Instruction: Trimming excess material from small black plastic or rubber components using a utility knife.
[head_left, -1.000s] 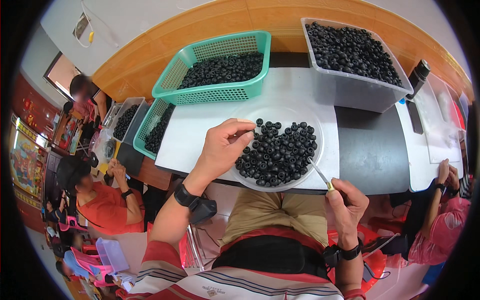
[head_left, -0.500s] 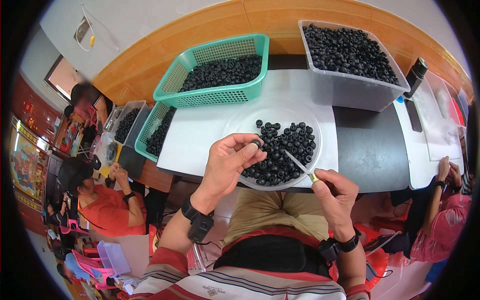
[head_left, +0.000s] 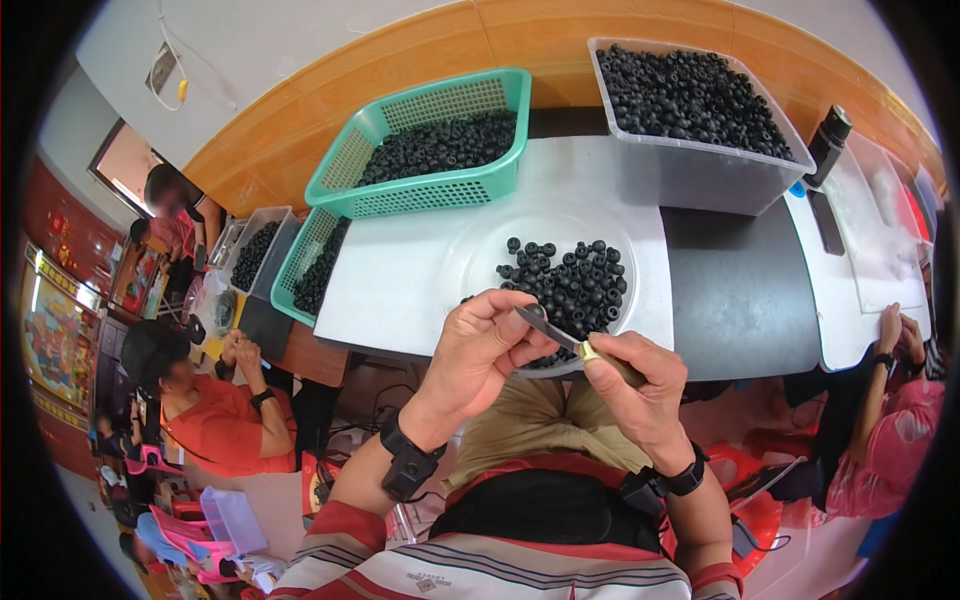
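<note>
My left hand pinches a small round black part between thumb and fingertips. In my right hand is a knife with a pale, wood-coloured handle. Its blade points up and left, with the tip at the black part; whether it cuts in cannot be made out. Both hands are over the near edge of a clear round plate. A heap of similar black parts lies on that plate, partly hidden by my hands.
Beyond the plate stand a green basket and a clear plastic bin, both holding many black parts. A second green basket is at left. A black bottle and a phone are at right. People sit on both sides.
My right hand has moved left and brought the knife blade to the black part. My left hand has shifted slightly right and nearer to me, still pinching the part.
</note>
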